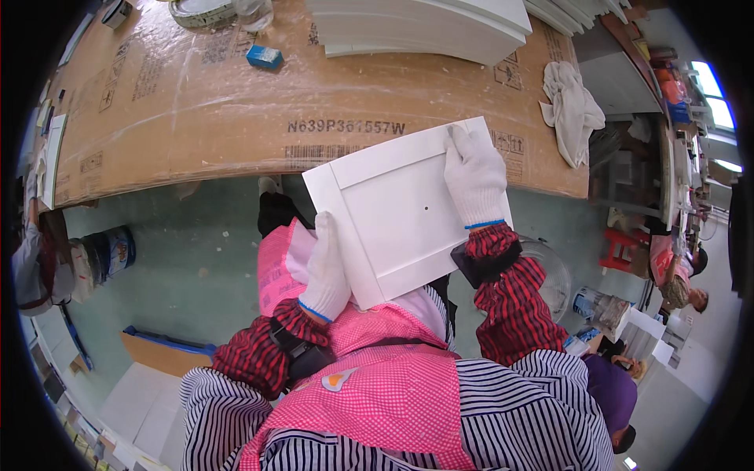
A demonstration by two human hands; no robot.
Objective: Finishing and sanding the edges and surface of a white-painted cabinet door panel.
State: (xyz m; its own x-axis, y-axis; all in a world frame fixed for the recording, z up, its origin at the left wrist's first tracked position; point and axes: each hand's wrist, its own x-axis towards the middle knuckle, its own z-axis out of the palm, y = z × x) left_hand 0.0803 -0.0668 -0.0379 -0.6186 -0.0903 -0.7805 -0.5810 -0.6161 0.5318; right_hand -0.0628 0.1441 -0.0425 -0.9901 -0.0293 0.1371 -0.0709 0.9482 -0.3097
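A white cabinet door panel (pixel 400 216) with a raised frame and a small dark dot near its middle is tilted over my lap. My left hand (pixel 325 275), in a white knit glove, grips its lower left edge, with the fingers partly hidden behind it. On the right side my gloved right hand (pixel 475 177) lies over the frame near the top right corner, its fingers bent against the panel. Red-and-black checked sleeves cover both forearms.
A cardboard-covered table (pixel 212 125) stands in front of me. On it are a stack of white boards (pixel 416 27), a small blue box (pixel 264 56) and a white rag (pixel 572 110). Buckets (pixel 102 255) stand on the left floor. Other people (pixel 613 392) are at right and left.
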